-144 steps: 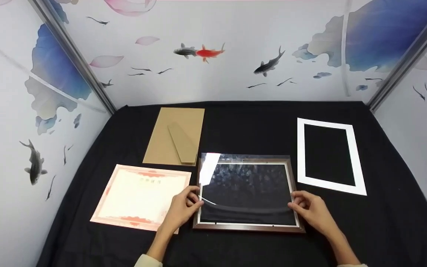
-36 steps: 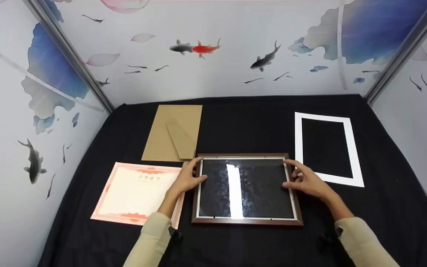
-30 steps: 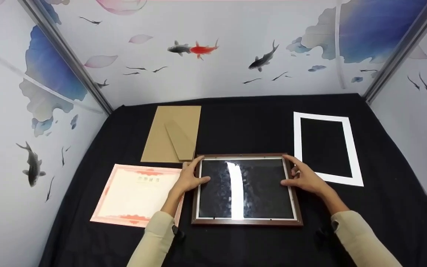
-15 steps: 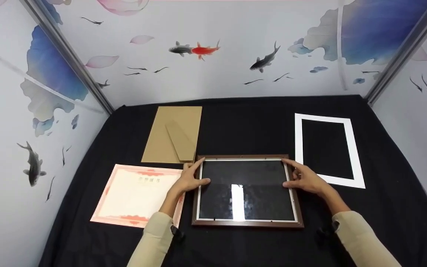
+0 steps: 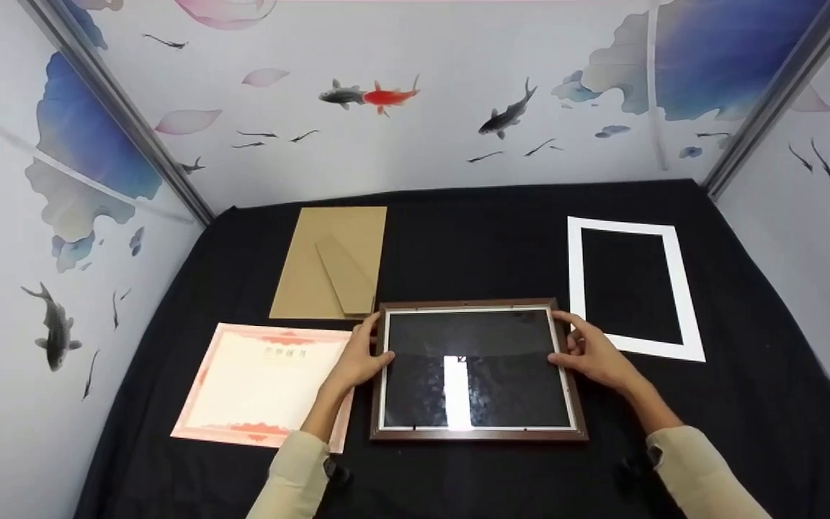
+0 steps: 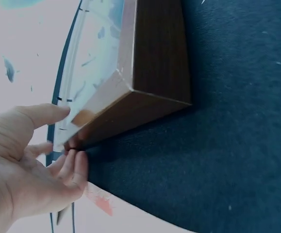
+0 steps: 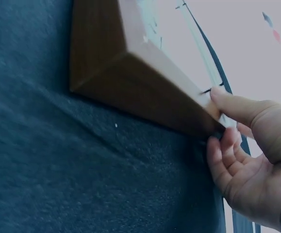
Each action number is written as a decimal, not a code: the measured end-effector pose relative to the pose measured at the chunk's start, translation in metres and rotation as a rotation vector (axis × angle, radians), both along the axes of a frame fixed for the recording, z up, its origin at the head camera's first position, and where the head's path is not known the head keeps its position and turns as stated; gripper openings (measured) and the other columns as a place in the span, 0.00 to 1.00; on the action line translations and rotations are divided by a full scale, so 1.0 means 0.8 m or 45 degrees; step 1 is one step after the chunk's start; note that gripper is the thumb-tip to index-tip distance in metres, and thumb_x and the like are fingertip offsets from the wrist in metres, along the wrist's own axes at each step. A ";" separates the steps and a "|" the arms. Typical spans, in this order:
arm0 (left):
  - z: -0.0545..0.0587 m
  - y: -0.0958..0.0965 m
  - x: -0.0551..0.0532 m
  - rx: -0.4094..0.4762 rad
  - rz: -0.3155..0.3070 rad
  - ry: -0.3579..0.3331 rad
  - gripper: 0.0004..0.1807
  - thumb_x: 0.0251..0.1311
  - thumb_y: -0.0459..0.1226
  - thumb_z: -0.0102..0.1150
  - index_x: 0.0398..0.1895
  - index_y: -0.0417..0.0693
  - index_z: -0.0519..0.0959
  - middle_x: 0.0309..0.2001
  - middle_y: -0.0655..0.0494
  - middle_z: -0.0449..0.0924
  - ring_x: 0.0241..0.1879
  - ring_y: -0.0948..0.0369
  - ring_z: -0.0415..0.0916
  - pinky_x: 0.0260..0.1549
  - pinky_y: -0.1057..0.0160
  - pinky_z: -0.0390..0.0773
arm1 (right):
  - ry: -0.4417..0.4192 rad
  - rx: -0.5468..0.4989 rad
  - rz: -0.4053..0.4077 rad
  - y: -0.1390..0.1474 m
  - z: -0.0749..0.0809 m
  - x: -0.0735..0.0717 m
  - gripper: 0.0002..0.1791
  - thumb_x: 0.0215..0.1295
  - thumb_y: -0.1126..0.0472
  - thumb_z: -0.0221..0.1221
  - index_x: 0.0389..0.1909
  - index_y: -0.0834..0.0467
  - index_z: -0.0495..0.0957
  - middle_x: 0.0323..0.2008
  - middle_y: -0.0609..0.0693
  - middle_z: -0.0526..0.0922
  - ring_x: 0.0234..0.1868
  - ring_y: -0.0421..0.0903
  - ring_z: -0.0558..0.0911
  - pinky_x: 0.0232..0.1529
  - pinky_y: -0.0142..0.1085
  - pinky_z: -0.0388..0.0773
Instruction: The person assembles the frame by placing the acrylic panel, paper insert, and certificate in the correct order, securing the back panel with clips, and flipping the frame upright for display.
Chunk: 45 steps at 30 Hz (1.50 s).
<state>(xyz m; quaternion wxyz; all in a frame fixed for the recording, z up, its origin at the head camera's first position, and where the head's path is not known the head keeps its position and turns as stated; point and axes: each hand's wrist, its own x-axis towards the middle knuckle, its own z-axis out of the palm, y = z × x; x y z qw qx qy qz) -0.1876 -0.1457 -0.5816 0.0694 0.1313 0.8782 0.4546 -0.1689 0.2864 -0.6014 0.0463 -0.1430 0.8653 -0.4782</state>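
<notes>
A brown picture frame (image 5: 480,435) lies on the black cloth in front of me, its white inner lip facing up. Inside it sits a clear sheet (image 5: 516,382) that reflects a bright white strip. My left hand (image 5: 354,362) grips the left side of the frame, thumb on the top edge and fingers against the outer face. On the opposite side my right hand (image 5: 597,358) holds the frame the same way. In the left wrist view, the left thumb (image 6: 50,114) reaches over the edge; the right wrist view shows the right thumb (image 7: 235,104) likewise.
A certificate sheet with a red border (image 5: 256,382) lies left of the frame, partly under my left arm. Behind it is a brown backing board (image 5: 300,274) with a stand leg. A white mat border (image 5: 689,317) lies at the right. Printed walls (image 5: 415,158) enclose the cloth.
The clear sheet, earlier overhanging the frame's far edge, now sits within it. Both hands have moved up the frame's sides. Lately the left thumb has drawn back to the left edge.
</notes>
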 end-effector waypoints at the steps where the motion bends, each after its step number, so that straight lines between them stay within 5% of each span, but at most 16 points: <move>1: 0.001 0.000 0.002 -0.011 0.007 -0.006 0.41 0.52 0.29 0.64 0.68 0.35 0.55 0.54 0.33 0.62 0.51 0.43 0.70 0.46 0.50 0.72 | 0.002 0.019 -0.016 0.000 0.001 0.003 0.41 0.50 0.59 0.70 0.66 0.59 0.62 0.28 0.57 0.71 0.24 0.46 0.72 0.25 0.33 0.69; 8: 0.005 0.002 0.012 -0.166 0.065 -0.020 0.43 0.49 0.30 0.68 0.68 0.36 0.56 0.49 0.38 0.66 0.44 0.47 0.73 0.39 0.54 0.76 | 0.019 0.125 -0.054 0.001 0.004 0.018 0.41 0.52 0.58 0.70 0.65 0.61 0.62 0.28 0.54 0.74 0.25 0.45 0.75 0.27 0.34 0.73; 23: 0.002 0.005 0.018 -0.142 0.116 0.052 0.39 0.48 0.26 0.64 0.66 0.34 0.60 0.49 0.38 0.68 0.42 0.48 0.75 0.37 0.55 0.76 | 0.118 0.026 -0.053 0.017 0.002 0.013 0.36 0.53 0.60 0.69 0.60 0.66 0.65 0.25 0.52 0.77 0.22 0.45 0.76 0.24 0.33 0.73; 31: 0.002 -0.002 0.038 -0.158 0.104 0.059 0.36 0.48 0.29 0.66 0.63 0.34 0.63 0.47 0.41 0.70 0.37 0.53 0.75 0.36 0.57 0.75 | 0.211 0.144 -0.367 0.053 0.001 -0.001 0.25 0.52 0.58 0.69 0.48 0.65 0.76 0.27 0.53 0.76 0.26 0.47 0.76 0.26 0.26 0.70; 37: 0.003 -0.004 0.041 -0.163 0.097 0.063 0.36 0.49 0.29 0.65 0.63 0.35 0.63 0.46 0.42 0.70 0.37 0.53 0.75 0.35 0.57 0.75 | 0.362 0.196 -0.485 0.046 -0.008 -0.001 0.23 0.47 0.57 0.72 0.42 0.65 0.79 0.30 0.57 0.74 0.27 0.48 0.74 0.27 0.25 0.66; 45: -0.001 -0.006 0.041 -0.154 0.070 0.044 0.36 0.50 0.29 0.65 0.63 0.35 0.62 0.47 0.41 0.70 0.38 0.52 0.75 0.35 0.57 0.75 | 0.415 0.266 -0.379 0.052 -0.020 0.000 0.24 0.41 0.60 0.75 0.41 0.65 0.81 0.36 0.59 0.70 0.34 0.52 0.68 0.34 0.40 0.63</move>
